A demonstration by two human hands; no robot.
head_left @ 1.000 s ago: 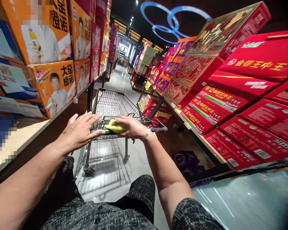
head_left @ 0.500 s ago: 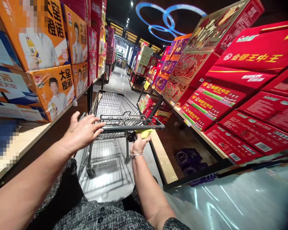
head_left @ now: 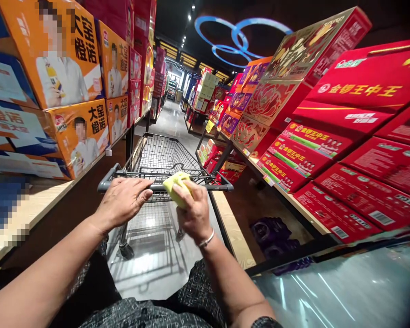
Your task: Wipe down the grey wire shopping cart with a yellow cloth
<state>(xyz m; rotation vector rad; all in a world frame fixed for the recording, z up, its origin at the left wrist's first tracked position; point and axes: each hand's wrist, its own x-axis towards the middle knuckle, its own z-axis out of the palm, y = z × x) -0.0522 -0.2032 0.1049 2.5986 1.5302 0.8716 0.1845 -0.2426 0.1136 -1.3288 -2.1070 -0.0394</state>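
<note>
Straight ahead stands a wire shopping cart (head_left: 164,152), its grey handle (head_left: 213,187) crossing in front of me. My left hand (head_left: 123,202) is closed over the left part of the handle, fingers together along the bar. A crumpled yellow cloth (head_left: 178,186) is gripped in my right hand (head_left: 195,214), which wears a bracelet. The cloth lies against the handle a little right of its middle. Part of the bar is hidden behind it. I see nothing in the cart's basket apart from its wire frame.
Orange cartons (head_left: 78,132) are stacked on a wooden shelf (head_left: 48,200) to the left. Red gift boxes (head_left: 355,91) fill the right shelf, with purple packages (head_left: 271,232) beneath. A shiny floor aisle (head_left: 172,116) runs ahead between the displays.
My right hand has come up and left from beside the handle's right part, bringing the yellow cloth onto the bar. My left hand has settled lower, its fingers closer together over the handle.
</note>
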